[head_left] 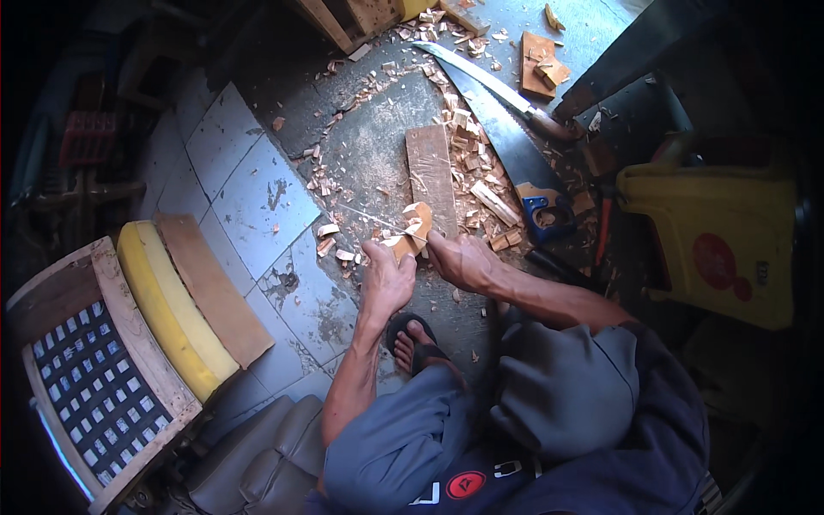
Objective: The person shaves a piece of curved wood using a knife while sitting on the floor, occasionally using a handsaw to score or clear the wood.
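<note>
Over the floor in the middle of the head view, my left hand [388, 279] is closed around the lower end of a small carved piece of pale orange wood [418, 221]. A notch or curve shows in its upper part. Close on its right, my right hand [463, 257] is closed, fingers against the wood. A thin straight blade [373, 219] sticks out leftward past the wood, in line with my right fist; it looks like a thin-bladed knife whose handle is hidden. Beneath the work, a flat wooden board [432, 176] lies among chips.
Wood chips [463, 137] litter the floor. A handsaw [506, 142] with a blue handle and a long curved knife [481, 75] lie right of the board. Beyond is an orange wood block [538, 64]. A yellow plastic stool [712, 232] stands right, a woven-seat wooden frame [103, 386] left.
</note>
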Demonstrator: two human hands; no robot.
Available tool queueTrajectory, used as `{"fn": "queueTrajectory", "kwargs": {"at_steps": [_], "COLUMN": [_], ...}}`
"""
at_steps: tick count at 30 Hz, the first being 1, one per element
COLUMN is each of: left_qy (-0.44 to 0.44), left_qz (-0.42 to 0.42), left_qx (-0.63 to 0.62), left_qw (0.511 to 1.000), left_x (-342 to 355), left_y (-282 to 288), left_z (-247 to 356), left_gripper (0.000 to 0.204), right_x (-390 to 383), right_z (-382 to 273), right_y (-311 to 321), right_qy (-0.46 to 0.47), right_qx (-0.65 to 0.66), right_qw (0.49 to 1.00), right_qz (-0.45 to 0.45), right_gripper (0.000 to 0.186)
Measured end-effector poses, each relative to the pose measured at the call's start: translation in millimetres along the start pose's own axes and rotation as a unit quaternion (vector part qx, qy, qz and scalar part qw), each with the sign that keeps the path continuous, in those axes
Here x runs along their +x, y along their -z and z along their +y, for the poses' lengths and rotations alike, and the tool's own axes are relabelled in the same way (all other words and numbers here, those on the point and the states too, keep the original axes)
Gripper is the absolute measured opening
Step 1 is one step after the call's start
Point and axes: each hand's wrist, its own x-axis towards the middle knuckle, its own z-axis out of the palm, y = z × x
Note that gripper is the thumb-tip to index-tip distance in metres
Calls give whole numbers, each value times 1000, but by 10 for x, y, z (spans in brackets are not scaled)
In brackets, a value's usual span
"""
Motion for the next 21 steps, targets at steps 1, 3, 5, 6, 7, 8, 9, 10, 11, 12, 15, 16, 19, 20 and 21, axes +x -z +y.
{"fn": "queueTrajectory", "kwargs": {"at_steps": [1, 3, 5, 6, 7, 8, 9, 10, 11, 12, 15, 16, 19, 20, 21], "left_qy": [-37, -20, -9, -12, -35, -26, -16, -6, -23, -19, 21, 24, -14, -6, 4], "left_qz": [19, 8, -2, -6, 12, 17, 6, -4, 5, 4, -19, -8, 5, 2, -1], "left_qx": [-12, -3, 8, 11, 8, 2, -2, -6, 19, 17, 29, 30, 23, 29, 36], "left_qw": [999, 1000, 1000, 1000, 999, 1000, 1000, 1000, 1000, 1000, 999, 999, 1000, 1000, 999], "left_x": [42, 72, -1, 26, 33, 111, 118, 109, 40, 3, 50, 16, 6, 59, 69], "left_y": [-75, -78, -99, -124, -120, -125, -79, -62, -132, -105, -62, -16, -57, -119, -117], "left_z": [-107, -53, 26, 72, 7, -20, 98, 158, 50, 63, 183, 168, 18, 0, 117], "left_gripper": [56, 56, 55, 55, 55, 55, 55, 55, 55, 58, 63, 63, 59, 58, 57], "right_x": [0, 5, -50, -55, -21, 65, 66, 46, -15, -44, -33, 60, 56, 73, 90], "right_z": [-118, -161, 22, 146, 27, 55, 81, 91, 75, 13, 27, 72, 114, 163, 164], "right_y": [115, 169, 89, 83, 141, 157, 151, 144, 124, 126, 152, 109, 80, 89, 113], "right_qy": [-2, 47, 5, -17, -28, -5, 4, 13, 1, -7, 21, -2, -8, -11, -14], "right_qx": [1, 31, -23, -56, -55, -55, -52, -49, -45, -42, -53, -53, -64, -63, -60], "right_qw": [1000, 994, 1000, 998, 996, 997, 998, 998, 999, 999, 998, 998, 996, 996, 997], "right_qz": [7, 94, 2, -38, -66, -50, -36, -23, -27, -29, 0, -30, -64, -57, -51], "right_gripper": [19, 19, 18, 17, 16, 16, 16, 16, 15, 15, 15, 14, 15, 15, 16]}}
